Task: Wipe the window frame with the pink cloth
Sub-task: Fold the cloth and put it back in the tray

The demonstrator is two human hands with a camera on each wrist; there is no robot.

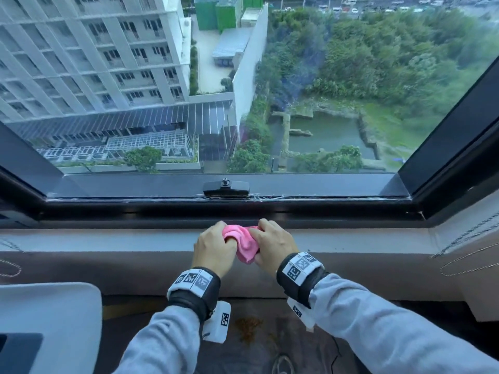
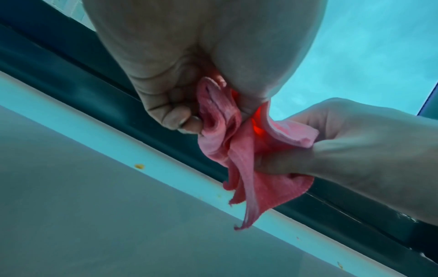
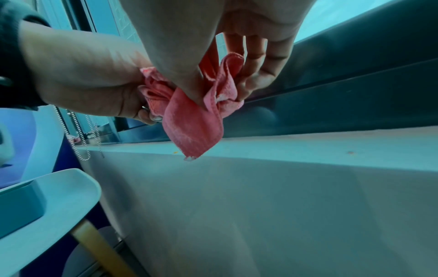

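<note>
Head view: both hands bunch the pink cloth just short of the frame

Head view shows the person standing at the window with the pink cloth (image 1: 244, 245) gathered between both hands, held above the pale sill (image 1: 108, 240) and just in front of the dark window frame (image 1: 162, 209). The left hand (image 1: 214, 248) has its fingers curled tight round one bunched end. The right hand (image 1: 274, 247) pinches the other end between thumb and fingers, the outer fingers looser. A corner of the cloth hangs down free between them.

The cloth looks soft, thin and light, with no stiffness. It folds and droops wherever it is not held. It appears to be a fine-pile fabric with a stitched edge, salmon-pink, crumpled into several folds. I judge it will handle best wadded into a pad under the fingertips, gripped by the bulk and not by a corner, so that a flat face can press along the frame's lower rail. The rail has a black latch (image 1: 226, 187) at its middle and whitish scuffs beside it. Wiping has not yet begun, by the look of it.
</note>
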